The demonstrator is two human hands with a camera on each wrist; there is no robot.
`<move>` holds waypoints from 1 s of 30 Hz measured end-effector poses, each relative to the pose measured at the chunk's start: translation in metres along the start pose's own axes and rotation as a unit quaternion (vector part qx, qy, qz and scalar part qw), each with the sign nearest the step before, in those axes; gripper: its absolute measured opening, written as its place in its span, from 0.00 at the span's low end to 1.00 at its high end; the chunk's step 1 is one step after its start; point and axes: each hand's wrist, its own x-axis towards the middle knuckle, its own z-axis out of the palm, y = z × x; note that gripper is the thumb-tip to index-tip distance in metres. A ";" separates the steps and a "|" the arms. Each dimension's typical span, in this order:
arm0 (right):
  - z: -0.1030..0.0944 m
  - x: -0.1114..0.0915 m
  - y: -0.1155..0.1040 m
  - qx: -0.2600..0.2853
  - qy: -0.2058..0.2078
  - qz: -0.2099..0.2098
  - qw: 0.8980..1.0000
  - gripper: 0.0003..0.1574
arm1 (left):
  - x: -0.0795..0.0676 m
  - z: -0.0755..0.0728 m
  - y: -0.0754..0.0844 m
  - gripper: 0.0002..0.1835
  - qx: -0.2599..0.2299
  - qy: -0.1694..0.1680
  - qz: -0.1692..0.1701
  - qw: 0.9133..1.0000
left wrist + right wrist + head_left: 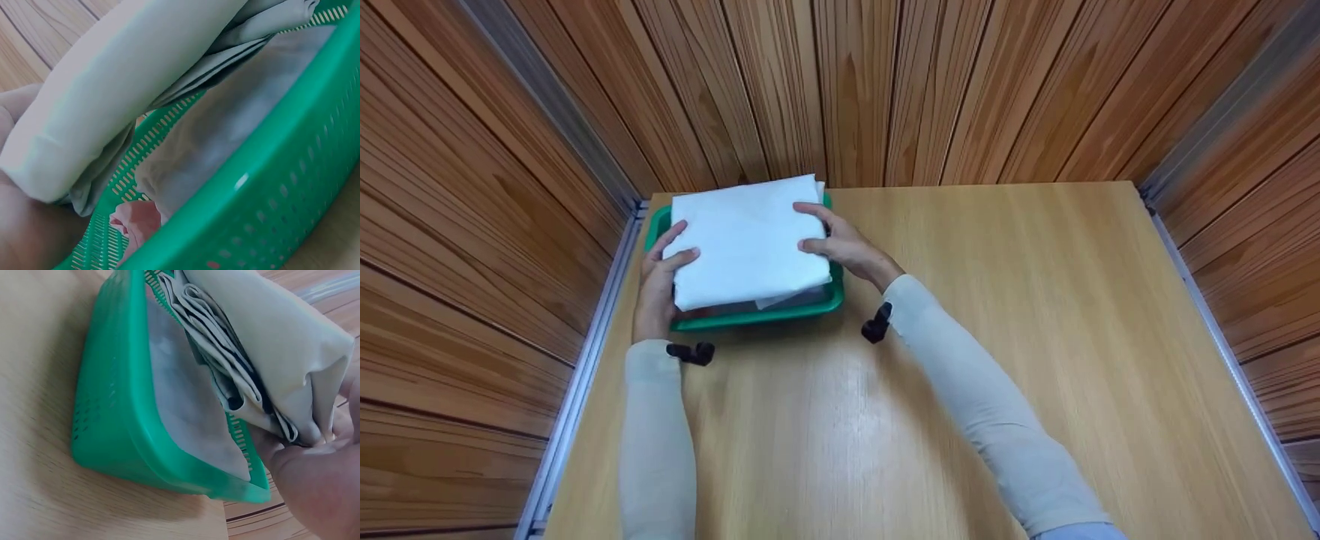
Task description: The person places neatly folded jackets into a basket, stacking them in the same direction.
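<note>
A thick folded white cloth (746, 244) lies level over a green plastic basket (765, 318) at the back left of the table. At its left edge my left hand (655, 289) grips it, thumb on top. From the right my right hand (847, 246) holds the opposite edge, thumb and fingers spread over the top and the rest underneath. The right wrist view shows the cloth's stacked layers (216, 349) raised at the basket's rim. Below it, inside the basket, lie a grey cloth (185, 402) and a small pink cloth (138, 220).
The basket stands on a light wooden table (1035, 315), close to the back wooden wall (855, 90). Another plank wall (472, 262) with a metal rail (585, 360) runs along the left side. Small black wrist cameras (876, 324) sit at the sleeves.
</note>
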 end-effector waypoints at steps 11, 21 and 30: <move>0.011 0.000 0.015 -0.104 0.020 0.044 0.993 0.38 | 0.004 0.000 -0.012 0.32 0.138 0.052 -0.025 0.989; 0.022 -0.001 0.006 -0.253 0.003 0.046 0.966 0.42 | 0.008 0.001 -0.014 0.34 0.267 0.024 -0.014 0.963; 0.031 -0.005 0.011 -0.469 0.013 -0.005 0.883 0.39 | 0.009 0.003 -0.015 0.35 0.340 0.002 -0.028 0.940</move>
